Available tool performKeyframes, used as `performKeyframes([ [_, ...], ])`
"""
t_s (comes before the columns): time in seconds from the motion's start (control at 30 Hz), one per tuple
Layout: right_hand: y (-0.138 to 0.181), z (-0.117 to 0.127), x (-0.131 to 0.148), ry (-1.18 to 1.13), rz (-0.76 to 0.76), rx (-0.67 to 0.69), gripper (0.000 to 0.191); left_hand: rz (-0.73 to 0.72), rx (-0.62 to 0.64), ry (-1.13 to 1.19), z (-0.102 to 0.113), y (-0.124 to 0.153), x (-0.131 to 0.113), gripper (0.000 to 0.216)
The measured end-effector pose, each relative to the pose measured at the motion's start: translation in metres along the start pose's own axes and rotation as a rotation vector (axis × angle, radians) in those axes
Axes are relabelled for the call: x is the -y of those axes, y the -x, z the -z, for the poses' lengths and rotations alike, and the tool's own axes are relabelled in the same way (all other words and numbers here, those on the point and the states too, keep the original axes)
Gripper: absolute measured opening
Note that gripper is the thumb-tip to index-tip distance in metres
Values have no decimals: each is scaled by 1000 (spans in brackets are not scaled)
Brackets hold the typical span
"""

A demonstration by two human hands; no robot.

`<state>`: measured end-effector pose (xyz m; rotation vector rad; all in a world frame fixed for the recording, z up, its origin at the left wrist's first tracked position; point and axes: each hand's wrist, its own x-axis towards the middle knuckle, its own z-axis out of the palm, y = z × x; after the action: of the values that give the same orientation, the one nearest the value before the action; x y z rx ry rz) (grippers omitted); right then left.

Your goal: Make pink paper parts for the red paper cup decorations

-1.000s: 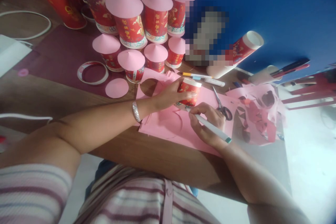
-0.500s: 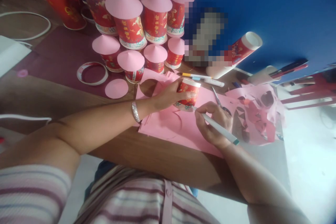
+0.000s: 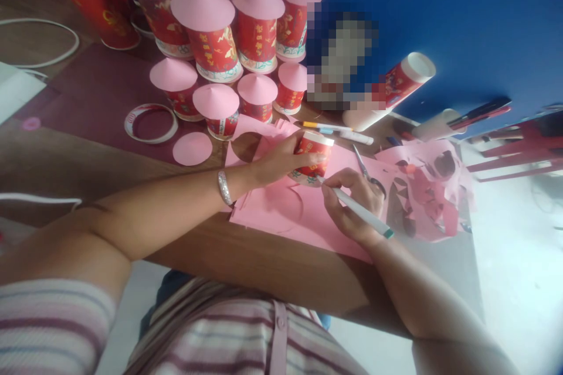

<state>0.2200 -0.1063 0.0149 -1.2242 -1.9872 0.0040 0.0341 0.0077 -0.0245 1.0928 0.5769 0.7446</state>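
Observation:
My left hand (image 3: 281, 161) is closed round a small red paper cup (image 3: 313, 155) with gold print and a white band drawn with green marks. Pinched in my right hand (image 3: 354, 202) is a white marker pen (image 3: 363, 214) with a green end. Its tip meets the white band of the cup, low on the right side. Beneath both hands lies a stack of pink paper sheets (image 3: 268, 211). Just beyond my right hand is a pair of scissors (image 3: 369, 171), partly hidden by the fingers.
Several red cups with pink cone tops (image 3: 215, 102) stand at the back left. Near them lie a tape roll (image 3: 150, 124) and a pink paper disc (image 3: 192, 149). Pens (image 3: 328, 126) lie behind the held cup. Cut pink scraps (image 3: 426, 187) cover the right side.
The whole view has shifted slightly, so everything sits a little further left. Both hands keep their holds on the cup and the marker pen, with the tip still at the white band.

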Motion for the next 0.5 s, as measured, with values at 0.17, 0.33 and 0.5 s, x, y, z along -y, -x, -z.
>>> performKeyframes([
  [0.17, 0, -1, -2, 17, 6, 4, 11, 2, -3, 28, -1, 1, -1, 60],
  [0.33, 2, -1, -3, 34, -7, 5, 11, 12, -13, 49, -2, 1, -2, 62],
  [0.5, 2, -1, -4, 0, -9, 2, 11, 8, -25, 39, 0, 0, 0, 62],
])
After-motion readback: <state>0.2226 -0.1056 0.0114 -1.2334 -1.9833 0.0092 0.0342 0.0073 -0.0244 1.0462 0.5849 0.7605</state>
